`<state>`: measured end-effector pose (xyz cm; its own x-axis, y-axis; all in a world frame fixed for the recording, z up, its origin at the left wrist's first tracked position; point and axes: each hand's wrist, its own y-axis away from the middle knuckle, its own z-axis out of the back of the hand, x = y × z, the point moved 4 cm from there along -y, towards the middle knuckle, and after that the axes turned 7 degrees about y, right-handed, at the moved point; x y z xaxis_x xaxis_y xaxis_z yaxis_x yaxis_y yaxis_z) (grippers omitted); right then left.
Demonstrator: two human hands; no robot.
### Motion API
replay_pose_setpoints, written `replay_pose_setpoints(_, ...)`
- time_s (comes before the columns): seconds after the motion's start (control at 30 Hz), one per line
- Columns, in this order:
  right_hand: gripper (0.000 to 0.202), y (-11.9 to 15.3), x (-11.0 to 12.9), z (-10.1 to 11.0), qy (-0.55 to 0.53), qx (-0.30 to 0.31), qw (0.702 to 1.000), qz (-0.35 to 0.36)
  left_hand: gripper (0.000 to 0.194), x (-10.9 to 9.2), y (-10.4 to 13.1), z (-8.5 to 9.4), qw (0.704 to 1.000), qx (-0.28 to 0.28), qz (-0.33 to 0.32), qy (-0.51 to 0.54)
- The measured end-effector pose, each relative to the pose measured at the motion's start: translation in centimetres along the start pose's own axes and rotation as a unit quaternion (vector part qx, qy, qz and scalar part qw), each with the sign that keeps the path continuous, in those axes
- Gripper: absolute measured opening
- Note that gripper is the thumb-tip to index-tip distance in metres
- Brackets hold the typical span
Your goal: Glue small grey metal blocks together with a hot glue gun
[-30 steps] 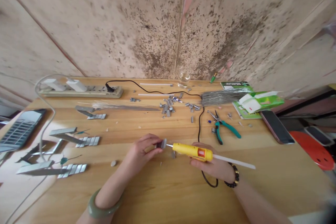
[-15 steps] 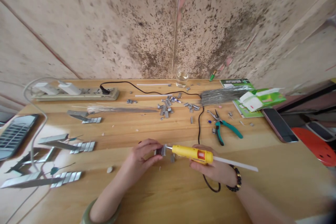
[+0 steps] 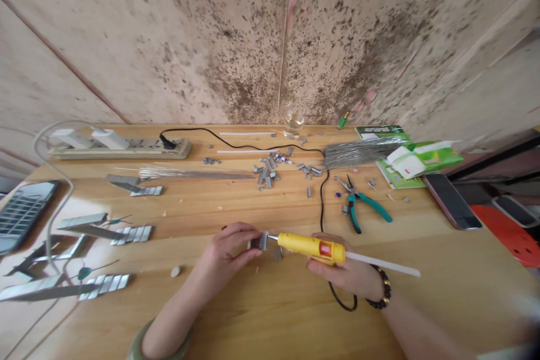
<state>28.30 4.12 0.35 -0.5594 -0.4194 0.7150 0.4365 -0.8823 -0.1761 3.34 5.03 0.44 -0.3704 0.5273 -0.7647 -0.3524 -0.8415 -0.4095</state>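
Observation:
My left hand (image 3: 230, 250) pinches a small grey metal piece (image 3: 259, 242) between thumb and fingers near the middle of the table. Wrapped round a yellow glue gun (image 3: 310, 246) is my right hand (image 3: 337, 270). The gun points left, its metal tip at or very close to the grey piece; whether they touch I cannot tell. A white glue stick (image 3: 386, 265) sticks out of the gun's back. Another grey piece (image 3: 277, 253) lies on the table just below the nozzle.
Grey pieces (image 3: 268, 171) lie piled beyond my hands. Pliers (image 3: 363, 205), a wire bundle (image 3: 358, 152), and a phone (image 3: 451, 201) are at right. A glass (image 3: 293, 125) stands by the wall. Folded metal assemblies (image 3: 103, 287) and a power strip (image 3: 122, 149) are at left.
The glue gun and my right hand have shifted very slightly right. My left hand keeps its hold on the grey piece. The view has moved a little.

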Motion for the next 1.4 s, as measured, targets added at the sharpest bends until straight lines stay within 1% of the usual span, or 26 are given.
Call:
replay_pose_setpoints(0.13,0.019,0.3,0.0,-0.2,0.011,0.023,1.0,0.003,0.019,-0.1,-0.2,0.0,1.0,-0.003,-0.007,0.002)
replay_pose_setpoints(0.3,0.024,0.6,-0.4,-0.1,0.02,0.013,1.0,-0.001,0.019,-0.3,-0.4,0.1,1.0,-0.006,-0.003,0.002)
replay_pose_setpoints(0.47,0.028,0.7,-1.5,-0.2,0.029,0.009,0.999,-0.023,0.018,-0.2,-0.3,0.0,1.0,0.002,-0.002,-0.003)
replay_pose_setpoints(0.57,0.027,0.9,-1.7,-0.4,0.02,0.016,1.0,-0.011,0.018,-0.1,-0.3,0.0,1.0,0.0,0.001,-0.005)
replay_pose_setpoints(0.7,0.033,1.2,-1.8,-0.4,0.018,0.0,1.0,-0.007,0.018,-0.1,-0.3,0.0,1.0,0.002,0.008,0.003)
replay_pose_setpoints(0.9,0.024,0.8,-2.1,-0.4,0.035,0.026,0.999,-0.024,0.02,-0.4,-0.3,-0.1,1.0,0.013,0.004,0.002)
replay_pose_setpoints(1.13,0.031,1.1,-2.0,-0.4,0.028,0.006,1.0,-0.004,0.018,-0.3,-0.4,-0.1,1.0,0.005,0.003,0.003)
replay_pose_setpoints(1.3,0.025,0.8,-1.7,-0.3,0.027,0.025,0.999,-0.012,0.018,-0.4,-0.4,-0.2,1.0,0.008,0.002,0.004)
replay_pose_setpoints(1.4,0.026,0.4,-1.4,0.0,0.029,0.018,0.999,-0.015,0.019,-0.3,-0.3,-0.1,1.0,0.007,0.008,0.001)
